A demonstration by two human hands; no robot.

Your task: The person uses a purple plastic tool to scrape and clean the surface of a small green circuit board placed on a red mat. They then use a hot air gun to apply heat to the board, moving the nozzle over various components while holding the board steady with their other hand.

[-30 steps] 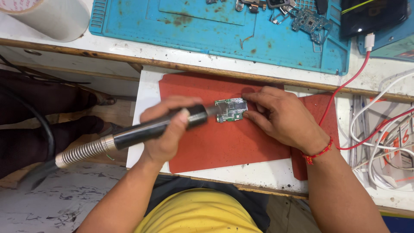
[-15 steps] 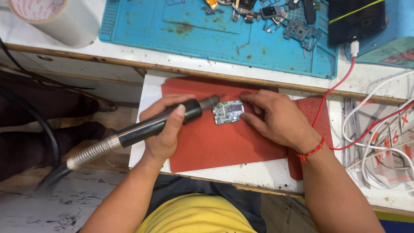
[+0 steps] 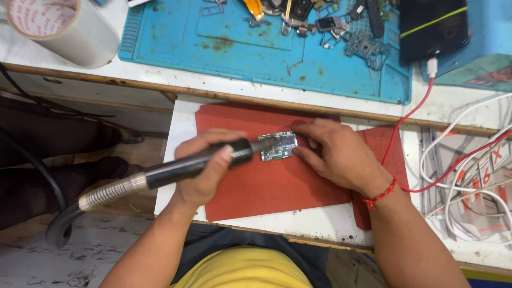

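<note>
While left hand (image 3: 205, 170) fingers wrap rotary handpiece (image 3: 176, 172), right hand (image 3: 336, 154) fingers pin circuit board (image 3: 278, 146), red mat (image 3: 266, 186) beneath.

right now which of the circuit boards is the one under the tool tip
The small green circuit board on the red mat, pinned by the right hand; the left hand aims the black tool at it. The other boards lie loose on the blue mat.

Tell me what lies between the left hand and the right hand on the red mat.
In the head view, a small green circuit board lies between the left hand and right hand on the red mat, with the black rotary handpiece tip against it.
</note>
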